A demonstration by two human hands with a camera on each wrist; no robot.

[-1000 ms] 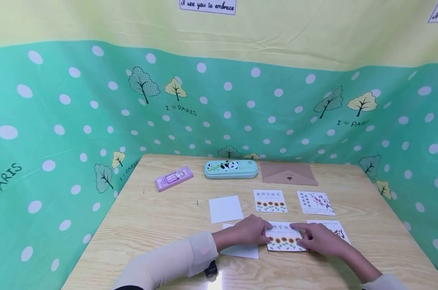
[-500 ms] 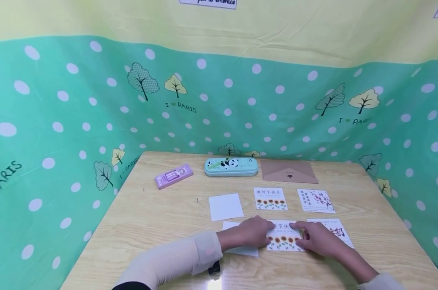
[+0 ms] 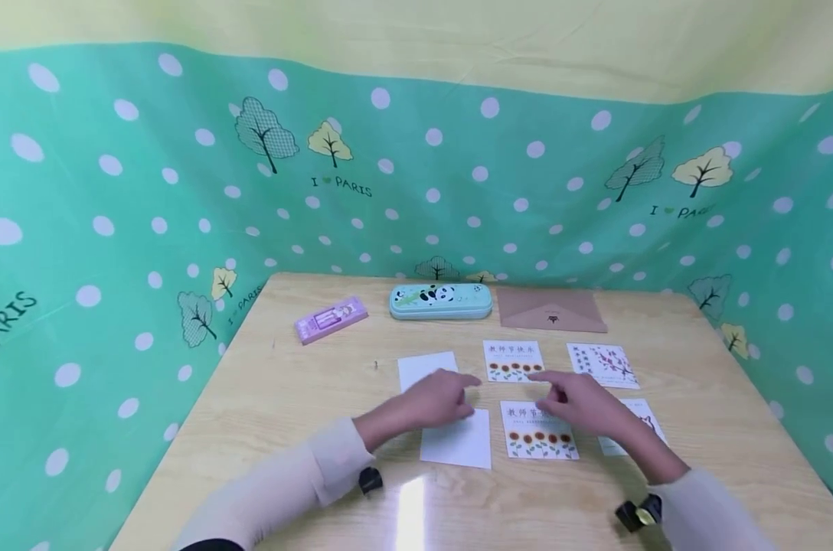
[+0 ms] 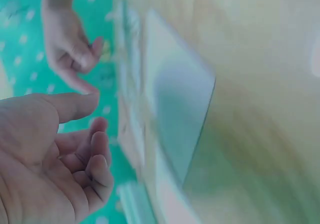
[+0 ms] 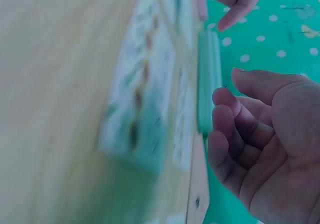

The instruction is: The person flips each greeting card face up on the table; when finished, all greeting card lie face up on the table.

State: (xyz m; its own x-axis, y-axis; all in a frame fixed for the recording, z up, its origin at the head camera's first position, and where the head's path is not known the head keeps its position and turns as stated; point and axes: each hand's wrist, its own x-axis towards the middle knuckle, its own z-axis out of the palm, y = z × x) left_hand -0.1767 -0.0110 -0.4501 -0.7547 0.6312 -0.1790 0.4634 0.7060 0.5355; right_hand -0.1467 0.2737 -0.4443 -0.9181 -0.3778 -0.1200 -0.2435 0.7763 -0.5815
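Note:
My left hand (image 3: 436, 399) hangs over two blank white cards (image 3: 458, 445), index finger pointing right, the other fingers curled with nothing in them. Facing it, my right hand (image 3: 583, 402) points left with its index finger and also holds nothing. It partly covers the nearer sunflower card (image 3: 539, 445), which lies flat on the table with Chinese characters along its top. In the left wrist view a blank card (image 4: 182, 94) lies beyond the loosely bent fingers (image 4: 100, 159). The right wrist view shows the sunflower card (image 5: 137, 99), blurred, below the right hand (image 5: 270, 129).
Behind lie another sunflower card (image 3: 513, 358) and a blossom card (image 3: 608, 366). A card with dark red lettering (image 3: 642, 419) is partly hidden by the right arm. Along the back are a purple box (image 3: 331, 320), a panda pencil case (image 3: 440, 302) and a brown envelope (image 3: 550, 310).
Both hands have let go of the nearer sunflower card and lifted away from it. The left hand moved left over the blank cards; the right rose a little. The card stays on the table.

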